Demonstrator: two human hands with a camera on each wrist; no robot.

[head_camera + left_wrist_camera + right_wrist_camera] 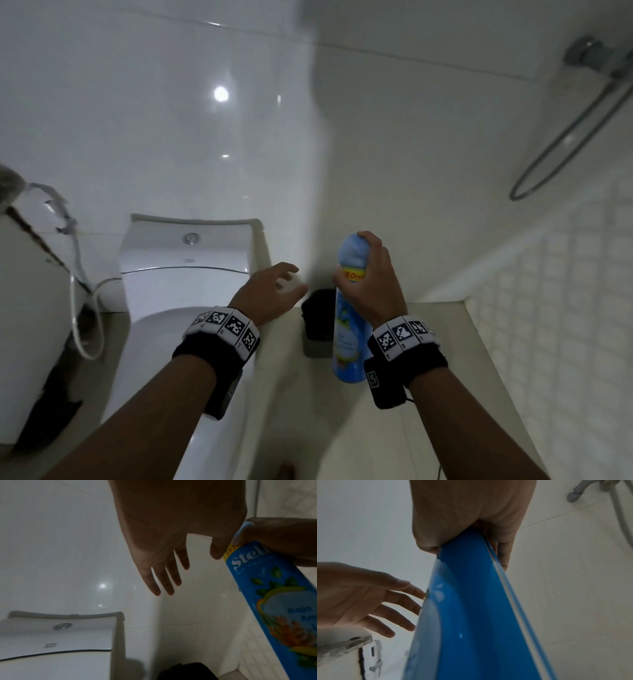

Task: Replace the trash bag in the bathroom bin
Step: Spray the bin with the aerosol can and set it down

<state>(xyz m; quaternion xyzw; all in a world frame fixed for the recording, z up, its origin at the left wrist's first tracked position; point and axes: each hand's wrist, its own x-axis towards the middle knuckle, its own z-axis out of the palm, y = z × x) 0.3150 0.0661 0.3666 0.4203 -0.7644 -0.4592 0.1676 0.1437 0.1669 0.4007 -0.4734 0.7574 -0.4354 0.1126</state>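
My right hand grips a tall blue air freshener spray can upright near its top, with a finger over the pale blue cap. The can fills the right wrist view as a blue body and shows its printed label in the left wrist view. My left hand hovers with straight, spread fingers just left of the can, holding nothing. Below, between the hands, stands a small bin lined with a black bag, partly hidden behind the can, on the floor beside the toilet.
A white toilet with its cistern stands left of the bin. A bidet hose hangs on the far left. The tiled wall corner is straight ahead, and a shower hose loops at the upper right above a low ledge.
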